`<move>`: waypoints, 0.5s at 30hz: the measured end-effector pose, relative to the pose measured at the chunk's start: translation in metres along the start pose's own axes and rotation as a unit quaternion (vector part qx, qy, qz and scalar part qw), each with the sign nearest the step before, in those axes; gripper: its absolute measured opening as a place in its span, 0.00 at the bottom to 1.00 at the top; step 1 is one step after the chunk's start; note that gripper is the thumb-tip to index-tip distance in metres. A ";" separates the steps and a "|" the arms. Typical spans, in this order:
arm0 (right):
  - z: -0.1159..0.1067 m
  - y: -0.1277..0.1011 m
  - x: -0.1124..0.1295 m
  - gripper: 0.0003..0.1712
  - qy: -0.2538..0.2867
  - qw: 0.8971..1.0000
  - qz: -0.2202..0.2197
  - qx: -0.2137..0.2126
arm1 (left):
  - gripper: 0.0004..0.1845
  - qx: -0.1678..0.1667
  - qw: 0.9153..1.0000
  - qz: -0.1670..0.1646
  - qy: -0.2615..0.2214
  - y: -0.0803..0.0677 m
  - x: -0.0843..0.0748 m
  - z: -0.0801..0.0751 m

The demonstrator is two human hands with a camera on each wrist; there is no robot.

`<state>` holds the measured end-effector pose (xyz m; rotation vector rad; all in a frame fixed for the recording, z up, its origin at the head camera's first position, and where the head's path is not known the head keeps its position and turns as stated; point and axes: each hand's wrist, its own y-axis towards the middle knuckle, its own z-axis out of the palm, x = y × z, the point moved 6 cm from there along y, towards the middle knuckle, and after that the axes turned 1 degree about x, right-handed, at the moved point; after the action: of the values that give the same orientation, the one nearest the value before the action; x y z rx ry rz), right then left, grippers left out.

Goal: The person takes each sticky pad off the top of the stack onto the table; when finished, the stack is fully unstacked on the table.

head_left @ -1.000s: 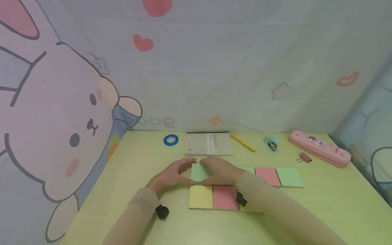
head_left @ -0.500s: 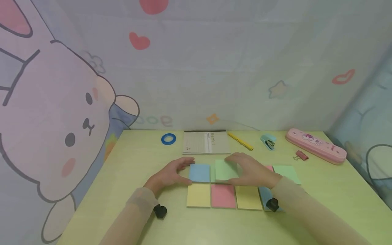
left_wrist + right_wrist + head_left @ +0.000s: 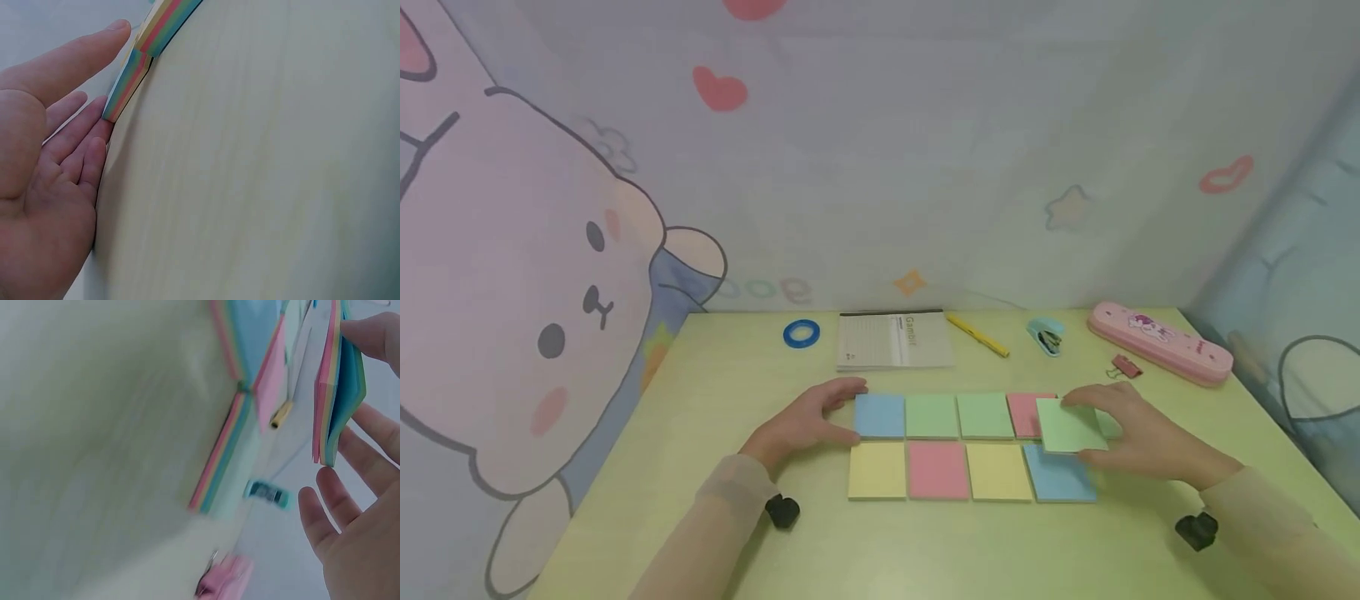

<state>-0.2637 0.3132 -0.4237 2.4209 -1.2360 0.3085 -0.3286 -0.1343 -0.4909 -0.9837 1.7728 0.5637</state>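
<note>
Two rows of square sticky note pads lie side by side on the table. In the head view my right hand (image 3: 1150, 433) pinches a light green sticky note pad (image 3: 1071, 427) between thumb and fingers, raised over the pink pad (image 3: 1026, 408) and the near blue pad (image 3: 1066, 483). Its layers fan apart slightly in the right wrist view, showing pink, yellow and blue-green edges. Behind it, the rightmost green pad (image 3: 1108, 426) is mostly covered. My left hand (image 3: 805, 421) rests at the left end, thumb and fingers extended beside the far blue pad (image 3: 880, 417).
Along the back stand a blue tape roll (image 3: 801, 333), a notebook (image 3: 895, 340), a yellow pen (image 3: 977, 336), a mint stapler (image 3: 1046, 337), a pink binder clip (image 3: 1125, 366) and a pink pencil case (image 3: 1160, 343). A printed curtain (image 3: 962, 167) hangs behind the table.
My right hand has lifted the green pad off the left end of the far row and carried it rightward, uncovering the far blue pad. My left hand has stayed at the row's left end.
</note>
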 end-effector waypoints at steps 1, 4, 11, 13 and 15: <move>-0.004 -0.006 -0.003 0.35 -0.006 1.000 -0.003 -0.005 | 0.48 0.000 1.000 0.002 -0.002 0.000 -0.001 0.000; -0.012 -0.024 -0.012 0.33 -0.024 1.000 -0.013 -0.013 | 0.48 0.003 1.000 0.004 0.000 0.000 -0.003 -0.001; -0.016 -0.060 -0.036 0.31 0.000 1.000 0.023 0.009 | 0.48 0.005 1.000 0.010 -0.001 -0.001 -0.006 0.001; -0.014 -0.068 -0.039 0.30 0.010 0.999 0.029 0.021 | 0.47 0.005 1.000 0.011 -0.001 -0.001 -0.007 0.001; -0.011 -0.074 -0.041 0.29 0.017 0.999 0.030 0.032 | 0.47 0.005 1.000 0.011 0.001 -0.001 -0.007 0.001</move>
<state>-0.2281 0.3867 -0.4474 2.4255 -1.3051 0.4113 -0.3257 -0.1312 -0.4849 -0.9596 1.7880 0.5674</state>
